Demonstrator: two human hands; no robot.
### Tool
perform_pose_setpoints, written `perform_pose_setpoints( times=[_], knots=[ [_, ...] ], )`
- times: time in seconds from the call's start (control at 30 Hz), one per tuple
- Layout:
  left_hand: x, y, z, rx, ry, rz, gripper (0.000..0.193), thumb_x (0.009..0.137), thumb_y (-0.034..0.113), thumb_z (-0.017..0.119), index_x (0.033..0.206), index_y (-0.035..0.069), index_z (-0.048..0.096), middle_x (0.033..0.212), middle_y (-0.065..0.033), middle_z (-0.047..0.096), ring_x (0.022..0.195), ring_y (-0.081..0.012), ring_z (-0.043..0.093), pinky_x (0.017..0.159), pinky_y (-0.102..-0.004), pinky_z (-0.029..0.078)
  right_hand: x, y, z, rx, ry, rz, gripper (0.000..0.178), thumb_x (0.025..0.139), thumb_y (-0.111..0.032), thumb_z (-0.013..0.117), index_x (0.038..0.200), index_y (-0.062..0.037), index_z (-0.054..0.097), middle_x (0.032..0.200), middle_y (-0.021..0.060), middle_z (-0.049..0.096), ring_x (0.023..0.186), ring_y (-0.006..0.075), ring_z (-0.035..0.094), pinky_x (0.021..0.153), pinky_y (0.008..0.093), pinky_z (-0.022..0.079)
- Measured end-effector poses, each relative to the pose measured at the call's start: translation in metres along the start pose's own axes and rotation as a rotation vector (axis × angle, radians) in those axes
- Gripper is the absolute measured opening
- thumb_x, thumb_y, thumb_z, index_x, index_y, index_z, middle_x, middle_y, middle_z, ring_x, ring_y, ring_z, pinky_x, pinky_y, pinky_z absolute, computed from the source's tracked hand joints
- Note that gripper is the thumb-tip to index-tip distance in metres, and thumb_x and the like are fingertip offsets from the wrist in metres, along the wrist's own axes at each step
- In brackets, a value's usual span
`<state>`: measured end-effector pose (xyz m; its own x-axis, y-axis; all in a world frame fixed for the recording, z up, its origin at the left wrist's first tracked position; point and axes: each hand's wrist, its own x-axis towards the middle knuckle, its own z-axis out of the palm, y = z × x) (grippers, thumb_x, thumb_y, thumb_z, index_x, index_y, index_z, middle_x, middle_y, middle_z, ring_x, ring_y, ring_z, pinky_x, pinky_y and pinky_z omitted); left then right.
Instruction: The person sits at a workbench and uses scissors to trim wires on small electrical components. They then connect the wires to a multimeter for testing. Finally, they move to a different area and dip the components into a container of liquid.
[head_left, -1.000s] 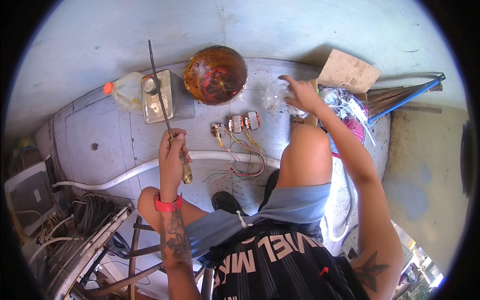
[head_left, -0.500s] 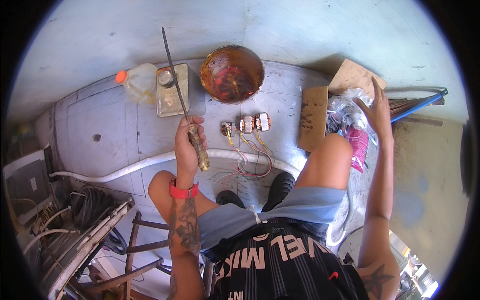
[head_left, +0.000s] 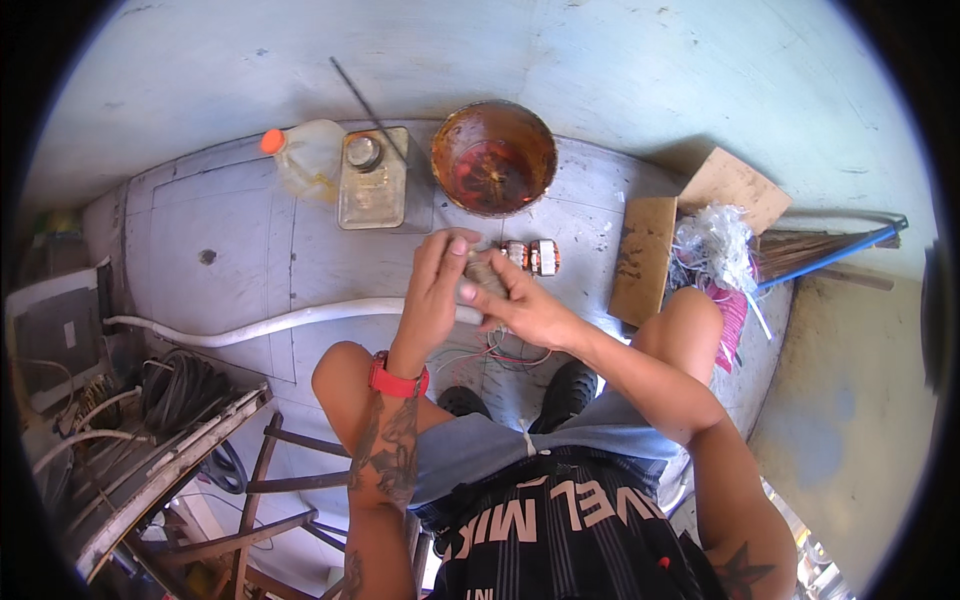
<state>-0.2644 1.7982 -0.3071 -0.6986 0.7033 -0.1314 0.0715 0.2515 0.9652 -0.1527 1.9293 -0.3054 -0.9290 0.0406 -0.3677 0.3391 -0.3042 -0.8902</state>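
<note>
My left hand (head_left: 436, 285), with a red watch at its wrist, and my right hand (head_left: 525, 308) meet in front of me. Both are closed around the pale, mottled handle (head_left: 484, 280) of a long thin-shafted tool. Its dark metal shaft (head_left: 366, 104) points up and left, past the metal can; whether it is a screwdriver or a round file I cannot tell. Motion blurs the fingers and handle. Just beyond my right hand, two small motor stators (head_left: 530, 257) with copper windings sit on the floor. Their loose wires (head_left: 492, 348) trail below my hands; a third stator is hidden.
A stained round pot (head_left: 494, 160) with reddish liquid stands by the wall. Left of it are the metal can (head_left: 372, 200) and an orange-capped plastic jug (head_left: 312, 150). A cardboard box (head_left: 645, 255) of plastic scraps lies right, near a broom (head_left: 830, 255). A white hose (head_left: 270, 318) crosses the floor.
My right hand has come from the cardboard box to the middle and joined my left on the tool's handle. The left hand has moved right with the tool, and the view has shifted slightly.
</note>
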Motion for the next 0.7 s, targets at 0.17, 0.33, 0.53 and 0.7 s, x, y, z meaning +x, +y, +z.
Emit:
perform_pose_setpoints(
  times=[0.17, 0.33, 0.53, 0.7],
  knots=[
    [0.023, -0.016, -0.037, 0.511, 0.495, -0.005, 0.073, 0.095, 0.055, 0.068, 0.145, 0.004, 0.053, 0.139, -0.0234, 0.053, 0.130, -0.0372, 0.048, 0.113, -0.0479, 0.035, 0.000, -0.033, -0.044, -0.579, 0.321, -0.052, 0.046, 0.103, -0.041, 0.067, 0.129, -0.0042, 0.056, 0.092, 0.0150, 0.066, 0.079, 0.0250, 0.064, 0.074, 0.0435, 0.053],
    [0.065, -0.044, -0.039, 0.844, 0.635, -0.205, 0.111, 0.078, 0.063, 0.083, 0.159, 0.007, 0.033, 0.157, -0.0358, 0.032, 0.139, -0.0466, 0.041, 0.117, -0.0564, 0.031, 0.000, -0.066, -0.090, -0.850, 0.590, -0.366, 0.050, 0.099, -0.045, 0.069, 0.126, -0.0034, 0.066, 0.083, 0.0237, 0.068, 0.068, 0.0340, 0.065, 0.068, 0.0451, 0.051],
    [0.125, -0.042, -0.075, 1.018, 0.495, 0.258, 0.090, 0.082, 0.042, 0.082, 0.156, 0.008, 0.044, 0.155, -0.0317, 0.041, 0.136, -0.0489, 0.043, 0.111, -0.0553, 0.040, -0.014, -0.078, -0.117, -0.898, 0.798, -0.299, 0.054, 0.097, -0.055, 0.068, 0.114, -0.0041, 0.074, 0.062, 0.0204, 0.058, 0.054, 0.0296, 0.053, 0.058, 0.0424, 0.044],
    [0.156, -0.025, -0.126, 1.067, 0.050, 0.206, 0.051, 0.090, 0.027, 0.076, 0.135, 0.007, 0.065, 0.125, -0.0218, 0.067, 0.115, -0.0413, 0.061, 0.102, -0.0445, 0.049, -0.025, -0.078, -0.117, -0.904, 0.810, -0.237, 0.052, 0.096, -0.054, 0.069, 0.113, -0.0043, 0.075, 0.058, 0.0176, 0.056, 0.051, 0.0270, 0.049, 0.055, 0.0410, 0.041]
  ],
)
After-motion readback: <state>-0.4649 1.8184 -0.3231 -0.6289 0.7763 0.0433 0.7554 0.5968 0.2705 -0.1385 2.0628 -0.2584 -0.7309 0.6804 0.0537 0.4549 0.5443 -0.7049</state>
